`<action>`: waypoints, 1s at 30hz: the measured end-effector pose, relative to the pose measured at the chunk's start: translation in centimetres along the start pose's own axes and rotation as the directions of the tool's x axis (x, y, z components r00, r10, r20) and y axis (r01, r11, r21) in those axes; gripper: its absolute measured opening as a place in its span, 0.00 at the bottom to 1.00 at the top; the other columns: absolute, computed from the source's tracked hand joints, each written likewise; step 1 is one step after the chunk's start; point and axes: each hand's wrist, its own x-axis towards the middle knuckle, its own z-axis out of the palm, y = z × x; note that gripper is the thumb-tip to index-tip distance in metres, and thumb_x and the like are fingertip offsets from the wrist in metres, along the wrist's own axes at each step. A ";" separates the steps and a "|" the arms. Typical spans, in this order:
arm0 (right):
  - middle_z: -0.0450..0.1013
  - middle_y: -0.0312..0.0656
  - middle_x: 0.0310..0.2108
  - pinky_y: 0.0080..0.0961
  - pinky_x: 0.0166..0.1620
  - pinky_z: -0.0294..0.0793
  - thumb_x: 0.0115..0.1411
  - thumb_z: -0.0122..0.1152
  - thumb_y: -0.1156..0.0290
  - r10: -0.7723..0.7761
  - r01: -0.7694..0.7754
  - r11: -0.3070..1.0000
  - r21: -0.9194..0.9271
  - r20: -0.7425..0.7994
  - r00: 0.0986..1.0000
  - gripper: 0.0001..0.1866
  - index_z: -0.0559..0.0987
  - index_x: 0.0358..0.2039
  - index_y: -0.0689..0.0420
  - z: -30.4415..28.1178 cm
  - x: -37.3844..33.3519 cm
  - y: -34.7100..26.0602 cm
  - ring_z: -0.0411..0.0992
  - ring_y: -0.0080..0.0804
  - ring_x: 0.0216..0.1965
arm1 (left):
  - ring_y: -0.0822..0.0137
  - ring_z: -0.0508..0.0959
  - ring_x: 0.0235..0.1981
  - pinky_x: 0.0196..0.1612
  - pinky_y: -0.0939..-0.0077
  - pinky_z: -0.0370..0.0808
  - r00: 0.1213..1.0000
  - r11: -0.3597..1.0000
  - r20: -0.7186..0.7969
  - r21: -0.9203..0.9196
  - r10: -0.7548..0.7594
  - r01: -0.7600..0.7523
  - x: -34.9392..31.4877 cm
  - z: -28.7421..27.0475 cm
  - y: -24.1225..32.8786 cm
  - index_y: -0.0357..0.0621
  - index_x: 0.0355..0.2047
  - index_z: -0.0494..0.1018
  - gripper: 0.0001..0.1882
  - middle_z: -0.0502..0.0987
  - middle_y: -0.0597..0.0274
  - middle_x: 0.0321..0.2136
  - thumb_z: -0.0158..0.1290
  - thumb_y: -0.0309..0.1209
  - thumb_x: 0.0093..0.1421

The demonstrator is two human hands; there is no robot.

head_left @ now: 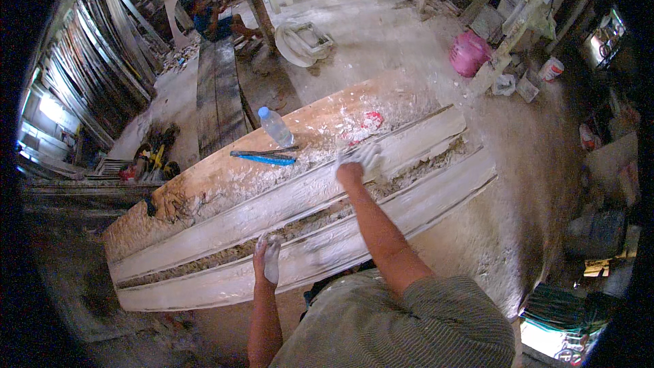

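Observation:
Two long white plaster-like mouldings lie side by side on a wooden tabletop (pixel 197 194), a rough, crumb-filled gap between them. My left hand (pixel 268 259), its fingers coated white, rests at the inner edge of the near moulding (pixel 422 208) with thumb and fingers apart. Farther up and to the right, my right hand (pixel 357 163) is over the far moulding (pixel 266 208). White material covers its fingers; blur hides whether anything is in them. Beyond the far moulding stand a clear plastic bottle (pixel 276 129) with a blue cap and a blue strip-like tool (pixel 266 159) beside a dark one.
White crumbs and a red piece (pixel 372 120) litter the tabletop. Another person (pixel 218 24) sits at the back left by dark planks (pixel 218 95). A pink bag (pixel 469 54) and a white bucket (pixel 551 69) stand at the back right. Long strips (pixel 95 61) lean on the left.

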 end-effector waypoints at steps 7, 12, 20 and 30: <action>0.83 0.52 0.44 0.52 0.45 0.81 0.63 0.53 0.61 0.221 -0.207 0.969 -0.135 0.097 0.970 0.18 0.88 0.43 0.51 -0.5 7.8 24.5 0.83 0.49 0.46 | 0.57 0.73 0.58 0.66 0.61 0.69 1.000 0.997 0.011 -0.070 -0.021 0.021 1.0 3.1 -2.1 0.40 0.63 0.69 0.26 0.73 0.57 0.55 0.55 0.37 0.67; 0.53 0.55 0.69 0.63 0.64 0.62 0.61 0.56 0.58 0.535 -0.519 0.840 0.160 -0.411 0.738 0.34 0.64 0.67 0.57 1.4 11.3 39.5 0.53 0.53 0.70 | 0.58 0.73 0.57 0.66 0.61 0.68 0.999 0.994 -0.037 -0.106 -0.038 0.033 1.5 8.5 -3.4 0.39 0.64 0.68 0.27 0.73 0.57 0.57 0.54 0.37 0.68; 0.80 0.55 0.49 0.48 0.52 0.77 0.59 0.57 0.64 0.062 -0.015 0.937 -0.348 0.124 0.990 0.21 0.83 0.52 0.55 5.6 3.5 44.4 0.79 0.51 0.51 | 0.55 0.73 0.60 0.66 0.57 0.68 0.999 0.993 -0.044 -0.112 -0.030 0.025 1.9 17.7 -8.4 0.38 0.66 0.65 0.29 0.72 0.53 0.60 0.53 0.38 0.68; 0.32 0.75 0.74 0.62 0.74 0.29 0.68 0.52 0.48 0.184 -0.139 0.937 0.320 -0.113 0.976 0.48 0.47 0.75 0.67 -9.2 -10.4 21.7 0.30 0.70 0.76 | 0.56 0.72 0.62 0.69 0.58 0.66 0.991 0.977 -0.070 0.175 -0.110 0.120 2.0 22.7 -10.0 0.40 0.65 0.67 0.27 0.73 0.55 0.60 0.54 0.35 0.68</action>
